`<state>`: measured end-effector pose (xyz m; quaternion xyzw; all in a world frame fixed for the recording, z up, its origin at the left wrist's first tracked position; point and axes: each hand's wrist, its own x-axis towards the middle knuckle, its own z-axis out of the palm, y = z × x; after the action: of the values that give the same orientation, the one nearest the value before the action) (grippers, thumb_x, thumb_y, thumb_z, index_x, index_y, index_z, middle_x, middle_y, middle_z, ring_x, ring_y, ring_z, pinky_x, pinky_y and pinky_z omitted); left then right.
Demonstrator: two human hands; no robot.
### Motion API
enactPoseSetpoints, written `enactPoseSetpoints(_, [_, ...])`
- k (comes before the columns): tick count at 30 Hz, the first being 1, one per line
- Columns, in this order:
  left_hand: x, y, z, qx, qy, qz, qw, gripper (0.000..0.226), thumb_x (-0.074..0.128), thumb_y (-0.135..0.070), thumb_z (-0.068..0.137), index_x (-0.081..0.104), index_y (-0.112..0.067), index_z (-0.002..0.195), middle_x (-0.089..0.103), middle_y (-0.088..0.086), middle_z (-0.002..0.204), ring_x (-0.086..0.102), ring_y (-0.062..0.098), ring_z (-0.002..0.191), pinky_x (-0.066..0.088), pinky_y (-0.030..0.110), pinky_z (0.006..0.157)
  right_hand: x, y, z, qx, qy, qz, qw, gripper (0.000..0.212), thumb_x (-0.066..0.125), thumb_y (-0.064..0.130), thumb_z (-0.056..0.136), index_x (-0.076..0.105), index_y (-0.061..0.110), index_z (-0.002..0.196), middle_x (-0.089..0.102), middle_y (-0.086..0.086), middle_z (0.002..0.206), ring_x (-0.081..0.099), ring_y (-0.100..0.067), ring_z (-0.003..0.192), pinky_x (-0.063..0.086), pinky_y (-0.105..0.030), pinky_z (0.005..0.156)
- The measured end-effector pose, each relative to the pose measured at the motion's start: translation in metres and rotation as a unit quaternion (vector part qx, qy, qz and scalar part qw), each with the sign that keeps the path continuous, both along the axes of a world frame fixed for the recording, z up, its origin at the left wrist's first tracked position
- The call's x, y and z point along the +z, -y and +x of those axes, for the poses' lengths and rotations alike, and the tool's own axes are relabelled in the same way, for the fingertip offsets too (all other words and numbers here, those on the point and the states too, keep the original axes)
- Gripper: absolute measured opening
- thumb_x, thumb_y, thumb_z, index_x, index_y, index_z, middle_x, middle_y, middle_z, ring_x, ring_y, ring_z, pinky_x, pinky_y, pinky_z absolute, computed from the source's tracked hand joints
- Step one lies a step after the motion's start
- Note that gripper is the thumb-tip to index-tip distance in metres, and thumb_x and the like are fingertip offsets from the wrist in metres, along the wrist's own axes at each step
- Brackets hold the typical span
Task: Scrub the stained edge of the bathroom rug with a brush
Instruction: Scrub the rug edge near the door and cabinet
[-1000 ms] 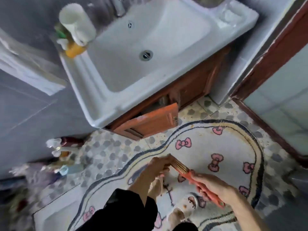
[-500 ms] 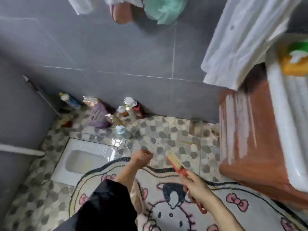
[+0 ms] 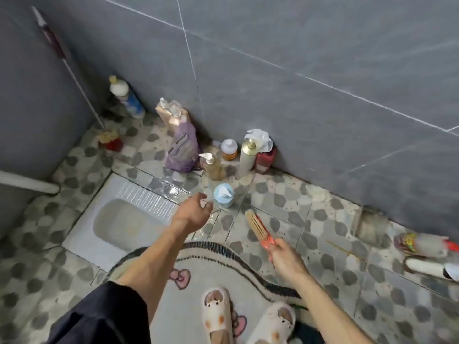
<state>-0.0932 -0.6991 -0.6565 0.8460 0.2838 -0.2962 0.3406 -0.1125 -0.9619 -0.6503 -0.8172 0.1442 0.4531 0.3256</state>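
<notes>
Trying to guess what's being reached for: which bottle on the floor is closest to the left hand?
The short pale-blue pump bottle, standing alone just beyond the left hand. The clear amber pump bottle and the others stand farther back.

Cream oval rug with a dark striped border and pink bows (image 3: 178, 309) is lying flat. Red plastic-handled brush with tan bristles (image 3: 258, 228) is up in the air just past its edge, head angled away.

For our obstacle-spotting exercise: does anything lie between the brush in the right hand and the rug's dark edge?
Nothing visible does. The brush, gripped by the right hand, hangs over floor tiles just beside the rug's edge.
</notes>
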Motion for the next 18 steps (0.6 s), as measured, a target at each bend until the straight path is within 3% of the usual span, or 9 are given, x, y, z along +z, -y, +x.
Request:
enactPoseSetpoints(5, [-0.111,-0.007,0.041,0.063,0.009,-0.048,0.997,0.053,0.045,-0.043,0.104,0.042,-0.013,0.147,0.055,0.019,0.142,0.054,0.035,0.127,0.041,0.04,0.107,-0.116,-0.03,0.045,0.059,0.01,-0.036,0.998,0.033,0.038,0.049,0.103,0.061,0.026,0.098,0.067,-0.003,0.101,0.061,-0.025,0.096,0.047,-0.037,0.083])
enactPoseSetpoints(8, [-0.144,-0.001,0.063,0.09,0.037,-0.066,0.993,0.056,0.043,-0.049,0.103,0.038,-0.02,0.15,0.047,0.018,0.149,0.049,0.035,0.132,0.039,0.045,0.112,-0.149,-0.036,0.061,0.054,0.017,-0.021,0.998,0.034,0.04,0.047,0.104,0.063,0.023,0.104,0.066,0.0,0.086,0.06,-0.017,0.081,0.045,-0.03,0.074])
enactPoseSetpoints(11, [-0.181,0.005,0.078,0.123,0.028,-0.084,0.988,0.055,0.04,-0.048,0.104,0.037,-0.019,0.151,0.045,0.017,0.151,0.047,0.034,0.134,0.038,0.043,0.112,-0.178,-0.039,0.072,0.066,0.027,-0.004,0.997,0.036,0.038,0.052,0.104,0.061,0.026,0.092,0.062,0.004,0.072,0.057,-0.011,0.067,0.04,-0.029,0.063])
enactPoseSetpoints(14, [-0.199,0.014,0.087,0.158,0.022,-0.107,0.981,0.047,0.035,-0.036,0.107,0.045,-0.013,0.147,0.05,0.017,0.147,0.051,0.033,0.13,0.04,0.041,0.111,-0.196,-0.037,0.078,0.078,0.036,0.012,0.996,0.037,0.038,0.052,0.103,0.057,0.03,0.081,0.062,0.004,0.068,0.057,-0.013,0.064,0.043,-0.031,0.064])
enactPoseSetpoints(18, [-0.205,0.023,0.096,0.159,0.046,-0.069,0.984,0.04,0.034,-0.026,0.104,0.053,-0.012,0.137,0.058,0.014,0.14,0.056,0.033,0.123,0.045,0.043,0.108,-0.202,-0.034,0.085,0.102,0.041,0.03,0.994,0.036,0.038,0.052,0.104,0.064,0.028,0.095,0.063,0.003,0.073,0.063,-0.017,0.072,0.049,-0.035,0.071])
